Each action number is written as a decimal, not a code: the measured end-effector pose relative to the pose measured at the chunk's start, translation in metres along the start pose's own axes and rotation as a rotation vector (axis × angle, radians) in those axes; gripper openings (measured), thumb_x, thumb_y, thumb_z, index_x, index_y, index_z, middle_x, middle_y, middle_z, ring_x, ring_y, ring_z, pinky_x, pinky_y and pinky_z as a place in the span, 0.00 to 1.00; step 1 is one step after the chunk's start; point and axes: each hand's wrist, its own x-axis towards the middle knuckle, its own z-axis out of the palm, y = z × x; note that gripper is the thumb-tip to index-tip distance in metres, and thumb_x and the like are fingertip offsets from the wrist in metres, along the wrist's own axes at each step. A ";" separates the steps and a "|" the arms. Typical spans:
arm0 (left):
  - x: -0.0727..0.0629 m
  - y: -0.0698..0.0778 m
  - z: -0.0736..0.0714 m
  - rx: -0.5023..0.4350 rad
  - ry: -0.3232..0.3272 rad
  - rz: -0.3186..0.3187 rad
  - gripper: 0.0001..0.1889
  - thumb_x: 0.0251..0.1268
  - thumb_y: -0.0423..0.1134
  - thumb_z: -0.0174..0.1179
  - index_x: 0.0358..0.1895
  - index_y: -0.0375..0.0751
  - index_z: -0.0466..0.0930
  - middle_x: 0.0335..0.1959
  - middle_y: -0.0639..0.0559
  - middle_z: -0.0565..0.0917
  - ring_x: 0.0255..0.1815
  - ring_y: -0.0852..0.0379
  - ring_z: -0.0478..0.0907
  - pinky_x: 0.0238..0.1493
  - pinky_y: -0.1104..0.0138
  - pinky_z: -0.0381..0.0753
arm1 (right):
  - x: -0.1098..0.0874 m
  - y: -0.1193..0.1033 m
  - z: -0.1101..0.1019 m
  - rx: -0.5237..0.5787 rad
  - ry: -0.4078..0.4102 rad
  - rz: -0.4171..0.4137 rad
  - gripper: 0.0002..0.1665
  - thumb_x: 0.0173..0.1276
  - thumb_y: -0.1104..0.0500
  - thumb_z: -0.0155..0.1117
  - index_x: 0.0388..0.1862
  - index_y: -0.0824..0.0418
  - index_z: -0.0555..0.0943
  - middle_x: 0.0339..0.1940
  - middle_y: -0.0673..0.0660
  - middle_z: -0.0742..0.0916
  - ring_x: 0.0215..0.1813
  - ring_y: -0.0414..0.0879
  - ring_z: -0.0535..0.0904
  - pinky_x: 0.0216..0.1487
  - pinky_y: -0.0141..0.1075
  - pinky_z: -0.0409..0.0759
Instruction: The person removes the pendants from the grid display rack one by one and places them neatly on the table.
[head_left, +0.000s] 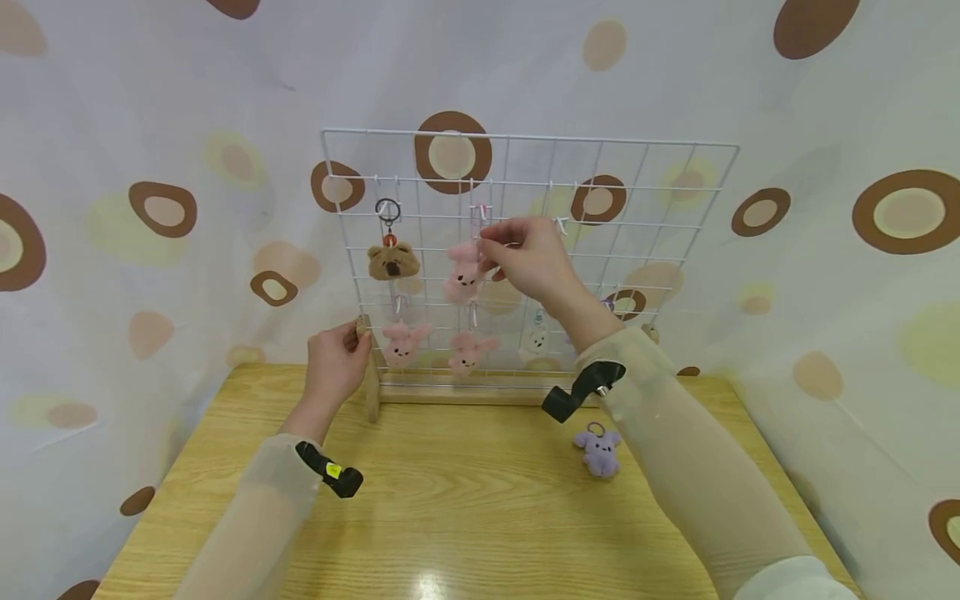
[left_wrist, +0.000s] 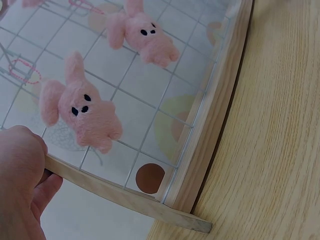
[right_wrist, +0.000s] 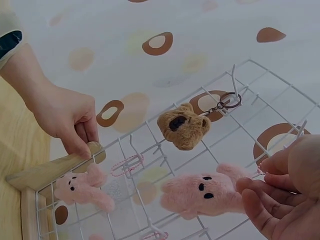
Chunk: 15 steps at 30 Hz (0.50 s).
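Note:
My left hand (head_left: 335, 367) grips the top of the wooden side post (left_wrist: 115, 197) at the left end of a white wire grid rack (head_left: 517, 137). With thumb and fingers, my right hand (head_left: 536, 258) pinches the pink chain at the ear of a pink plush bunny keychain (right_wrist: 202, 194), by a hook in the upper row. To its left hangs a brown plush bear-head keychain (right_wrist: 183, 127) on a dark ring. Two more pink bunny keychains hang below, a left one (head_left: 402, 343) and a middle one (head_left: 468, 353).
A white plush keychain (head_left: 537, 340) hangs lower right, and items beyond it are partly hidden by my right arm. A purple plush keychain (head_left: 600, 454) lies on the wooden table (head_left: 450, 500) in front of the rack. Behind stands a patterned curtain (head_left: 525, 67).

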 end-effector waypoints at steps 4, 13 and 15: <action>0.001 0.000 0.000 0.000 0.008 0.011 0.17 0.78 0.33 0.61 0.60 0.22 0.83 0.48 0.29 0.88 0.48 0.39 0.89 0.47 0.50 0.88 | 0.000 -0.003 0.000 0.041 0.002 0.027 0.13 0.79 0.60 0.66 0.54 0.67 0.86 0.45 0.62 0.89 0.43 0.56 0.88 0.41 0.38 0.86; 0.000 0.001 -0.001 0.006 0.004 0.008 0.17 0.78 0.34 0.61 0.60 0.22 0.83 0.48 0.29 0.88 0.49 0.39 0.89 0.48 0.50 0.88 | 0.001 -0.006 0.001 0.059 -0.001 0.091 0.16 0.80 0.57 0.66 0.57 0.67 0.86 0.44 0.61 0.90 0.43 0.50 0.89 0.40 0.39 0.86; 0.000 0.001 -0.001 0.006 0.004 0.014 0.17 0.79 0.34 0.61 0.59 0.22 0.83 0.48 0.29 0.88 0.48 0.39 0.89 0.47 0.50 0.88 | 0.002 -0.007 0.001 0.061 -0.007 0.103 0.17 0.79 0.57 0.67 0.58 0.66 0.86 0.45 0.61 0.90 0.43 0.50 0.89 0.39 0.38 0.85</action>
